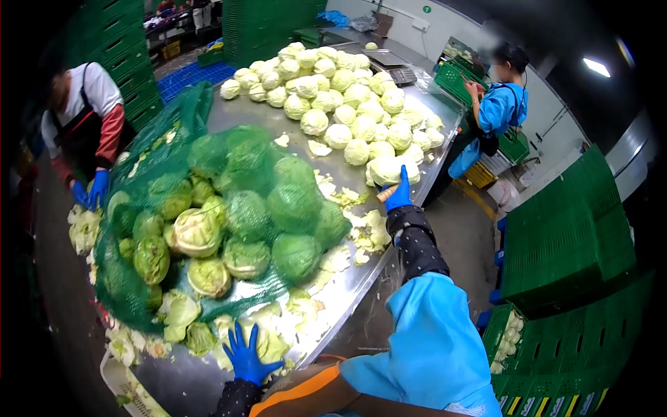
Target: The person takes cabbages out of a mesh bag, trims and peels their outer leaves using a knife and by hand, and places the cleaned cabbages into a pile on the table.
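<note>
Glossy metal, rough weave, smooth plastic

We see a smooth metal bench (191, 381), its bare surface shining in streaks toward the near edge. Across its left side lies a green net (243, 156) of coarse plastic-looking mesh. The peeled cabbages (363, 127) by the far edge look smooth and faintly waxy. Our left hand (248, 356) and right hand (399, 196) have smooth blue rubbery coverings; the light-brown handle (386, 194) at the right one looks wooden. Our blue oversleeve (431, 326) is creased, with a soft plastic sheen. Beyond the right edge, the stacked green crates (556, 236) are hard, ribbed plastic.
</note>
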`<control>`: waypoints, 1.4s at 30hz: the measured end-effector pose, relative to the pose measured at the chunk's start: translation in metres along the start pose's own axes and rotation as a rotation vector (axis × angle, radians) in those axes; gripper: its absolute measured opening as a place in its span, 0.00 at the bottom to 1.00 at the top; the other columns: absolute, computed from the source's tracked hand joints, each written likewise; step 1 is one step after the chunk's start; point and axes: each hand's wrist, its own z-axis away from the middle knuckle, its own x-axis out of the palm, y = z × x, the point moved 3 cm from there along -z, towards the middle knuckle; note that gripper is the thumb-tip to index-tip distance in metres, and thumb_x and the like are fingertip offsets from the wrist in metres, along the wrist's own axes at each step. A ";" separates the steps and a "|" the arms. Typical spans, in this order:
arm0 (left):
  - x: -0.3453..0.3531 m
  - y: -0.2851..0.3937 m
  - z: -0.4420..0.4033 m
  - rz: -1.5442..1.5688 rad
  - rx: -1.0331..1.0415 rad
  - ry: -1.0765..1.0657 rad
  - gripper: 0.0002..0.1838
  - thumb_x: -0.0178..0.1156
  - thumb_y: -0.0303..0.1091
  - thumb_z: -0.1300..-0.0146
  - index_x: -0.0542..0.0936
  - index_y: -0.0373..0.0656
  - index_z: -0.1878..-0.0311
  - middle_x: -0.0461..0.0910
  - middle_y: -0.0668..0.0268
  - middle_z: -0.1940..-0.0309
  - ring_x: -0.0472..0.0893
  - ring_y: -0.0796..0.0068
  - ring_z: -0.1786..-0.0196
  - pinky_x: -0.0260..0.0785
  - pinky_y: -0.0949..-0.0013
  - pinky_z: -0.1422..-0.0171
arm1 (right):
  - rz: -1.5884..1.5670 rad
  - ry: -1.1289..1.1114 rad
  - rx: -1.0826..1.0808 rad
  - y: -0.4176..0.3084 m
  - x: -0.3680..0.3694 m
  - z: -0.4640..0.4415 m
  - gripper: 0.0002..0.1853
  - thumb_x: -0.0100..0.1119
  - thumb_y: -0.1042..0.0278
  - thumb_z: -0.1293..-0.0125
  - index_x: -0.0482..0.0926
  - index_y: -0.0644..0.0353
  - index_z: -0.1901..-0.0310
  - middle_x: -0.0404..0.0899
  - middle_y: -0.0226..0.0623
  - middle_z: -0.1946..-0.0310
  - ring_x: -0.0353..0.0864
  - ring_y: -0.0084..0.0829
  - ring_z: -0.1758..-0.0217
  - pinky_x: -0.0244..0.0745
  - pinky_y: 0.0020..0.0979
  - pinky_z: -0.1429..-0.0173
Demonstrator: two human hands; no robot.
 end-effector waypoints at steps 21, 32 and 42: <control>0.003 0.031 -0.025 -0.064 0.143 0.030 0.45 0.65 0.67 0.56 0.64 0.68 0.31 0.50 0.54 0.27 0.40 0.44 0.24 0.22 0.30 0.30 | 0.960 0.249 -0.077 -0.056 0.059 -0.082 0.32 0.47 0.71 0.38 0.60 0.39 0.30 0.59 0.30 0.30 0.76 0.33 0.45 0.65 0.37 0.51; 0.003 -0.119 0.062 -0.098 -0.192 0.367 0.36 0.61 0.60 0.48 0.68 0.68 0.34 0.53 0.64 0.27 0.47 0.53 0.24 0.27 0.31 0.29 | 1.163 -0.068 -0.186 0.069 0.070 0.116 0.19 0.53 0.66 0.38 0.77 0.59 0.46 0.71 0.29 0.39 0.74 0.22 0.52 0.68 0.19 0.60; -0.091 -0.211 0.066 0.543 -0.045 0.850 0.35 0.63 0.27 0.48 0.65 0.45 0.33 0.64 0.57 0.36 0.63 0.59 0.34 0.56 0.58 0.31 | 0.975 -0.064 0.264 0.222 0.125 0.319 0.19 0.54 0.70 0.35 0.72 0.63 0.43 0.82 0.33 0.65 0.67 0.14 0.81 0.63 0.17 0.77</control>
